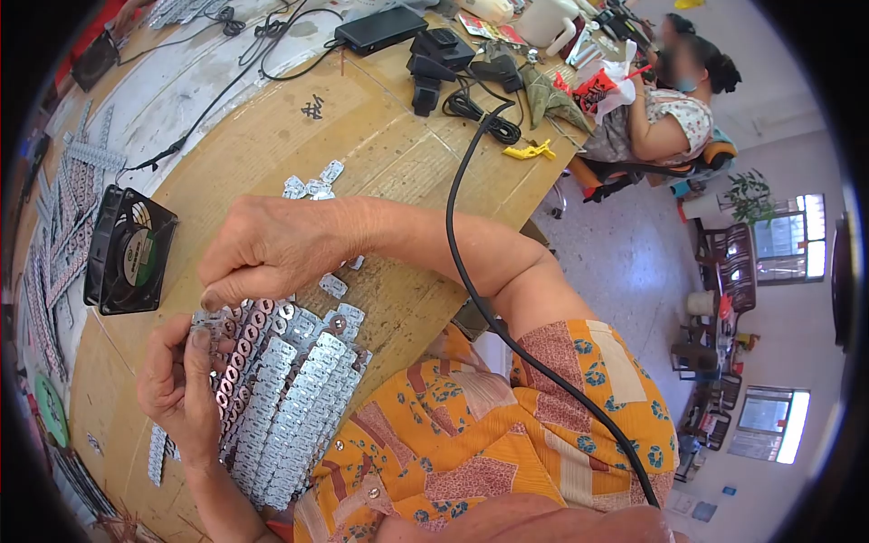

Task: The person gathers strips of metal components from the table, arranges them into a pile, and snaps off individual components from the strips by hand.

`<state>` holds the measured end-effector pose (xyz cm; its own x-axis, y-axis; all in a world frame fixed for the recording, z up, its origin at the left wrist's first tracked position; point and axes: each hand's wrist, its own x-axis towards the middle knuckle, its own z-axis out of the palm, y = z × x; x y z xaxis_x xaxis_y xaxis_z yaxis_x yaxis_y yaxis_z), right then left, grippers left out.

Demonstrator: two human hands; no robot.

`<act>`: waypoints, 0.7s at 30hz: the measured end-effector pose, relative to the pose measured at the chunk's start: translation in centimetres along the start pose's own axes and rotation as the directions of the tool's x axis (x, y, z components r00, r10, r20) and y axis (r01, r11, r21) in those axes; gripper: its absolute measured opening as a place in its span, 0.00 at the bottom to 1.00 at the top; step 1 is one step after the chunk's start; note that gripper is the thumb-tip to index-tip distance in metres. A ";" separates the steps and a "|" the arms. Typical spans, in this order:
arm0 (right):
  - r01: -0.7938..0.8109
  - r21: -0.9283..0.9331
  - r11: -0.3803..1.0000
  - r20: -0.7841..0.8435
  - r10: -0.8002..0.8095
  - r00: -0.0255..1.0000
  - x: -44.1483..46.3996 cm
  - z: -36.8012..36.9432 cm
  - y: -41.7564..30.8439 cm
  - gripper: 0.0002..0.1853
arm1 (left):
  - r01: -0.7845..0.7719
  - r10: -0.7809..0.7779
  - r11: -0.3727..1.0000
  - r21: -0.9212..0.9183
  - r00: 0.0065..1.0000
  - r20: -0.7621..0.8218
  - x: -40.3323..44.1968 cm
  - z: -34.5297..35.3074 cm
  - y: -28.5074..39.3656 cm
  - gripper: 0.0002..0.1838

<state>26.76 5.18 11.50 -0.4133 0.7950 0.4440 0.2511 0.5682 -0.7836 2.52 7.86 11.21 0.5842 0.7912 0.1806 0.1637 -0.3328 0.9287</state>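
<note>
My left hand (176, 376) pinches a small silvery metal plate (206, 319) between thumb and fingers. Just above it, my right hand (262, 244) is closed, thumb and fingertips pressed together close to that plate. Whatever sits between the right fingertips is too small to make out. Under and beside my hands lie rows of joined metal plates (281, 407), stacked side by side at the table edge. Some rows carry round copper-coloured parts (240, 357). Several loose metal plates (319, 185) lie beyond my right wrist, and another loose plate (333, 286) rests below the forearm.
A black fan (131, 252) stands left of my hands, with more plate strips (68, 217) behind it. Black adapters (380, 32), cables and a yellow cutter-like tool (529, 151) lie at the far side. One cable (457, 226) crosses over my right arm. Another person (674, 122) sits at upper right.
</note>
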 end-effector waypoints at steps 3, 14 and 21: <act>0.012 -0.001 1.000 0.027 -0.012 1.000 0.0 -0.1 -0.1 0.19 | -0.012 0.012 1.000 -0.022 1.000 -0.018 -0.2 0.0 0.2 0.06; -0.032 -0.058 0.998 0.226 0.044 0.973 -0.3 -0.5 -0.3 0.19 | -0.144 0.106 0.965 0.220 0.979 0.174 0.2 -0.9 1.2 0.03; -0.004 -0.037 0.999 0.205 0.011 0.979 -0.3 0.8 -0.3 0.19 | -0.143 0.105 0.966 0.215 0.978 0.179 0.1 -0.9 2.4 0.03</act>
<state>26.12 4.66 11.28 -0.5814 0.7407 0.3367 0.2844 0.5728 -0.7688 2.28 7.59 13.70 0.7311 0.6473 0.2157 0.2456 -0.5446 0.8019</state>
